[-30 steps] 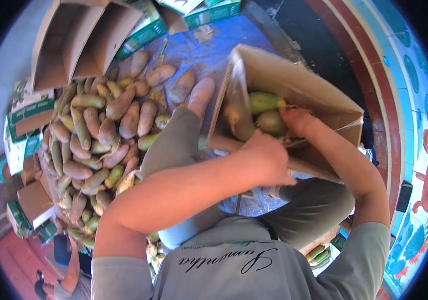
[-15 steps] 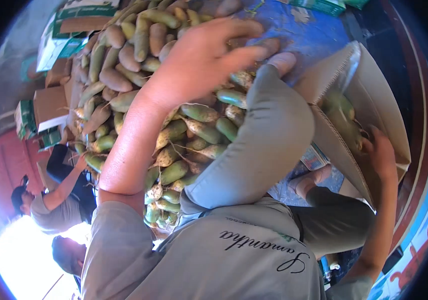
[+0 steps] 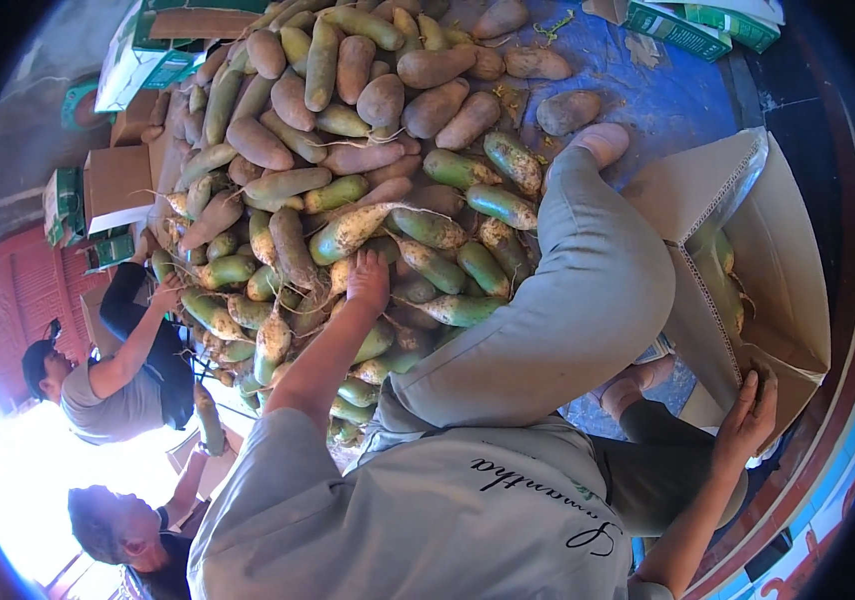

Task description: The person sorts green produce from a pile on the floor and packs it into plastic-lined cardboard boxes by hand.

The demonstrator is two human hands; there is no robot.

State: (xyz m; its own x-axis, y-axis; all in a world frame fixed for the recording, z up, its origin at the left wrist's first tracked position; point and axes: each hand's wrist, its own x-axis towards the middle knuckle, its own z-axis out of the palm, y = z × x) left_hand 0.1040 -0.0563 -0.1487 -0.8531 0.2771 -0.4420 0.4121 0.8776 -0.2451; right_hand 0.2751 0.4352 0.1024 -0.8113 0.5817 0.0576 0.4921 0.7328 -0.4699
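My left hand (image 3: 369, 284) reaches down into a large heap of green radishes (image 3: 431, 228). Its fingers are bent round a radish among the nearer ones; their tips are partly hidden. Just beyond the fingers lies a green-and-yellow radish (image 3: 350, 232) with a long thin root. On the right, an open cardboard box (image 3: 796, 235) leans beside my leg, with a clear plastic liner and radishes (image 3: 725, 275) inside. My right hand (image 3: 748, 412) grips the near edge of this box, fingers over the cardboard.
My bent leg (image 3: 558, 300) stands between heap and box. A blue sheet (image 3: 638, 95) lies under the heap. Green-and-white cartons (image 3: 683, 28) stand at the far right, another box (image 3: 118, 185) at left. Two people work at left; one holds a radish (image 3: 210, 420).
My left hand has come nearer from over the far part of the heap, down among the radishes. My right hand has moved from inside the box to its near edge.
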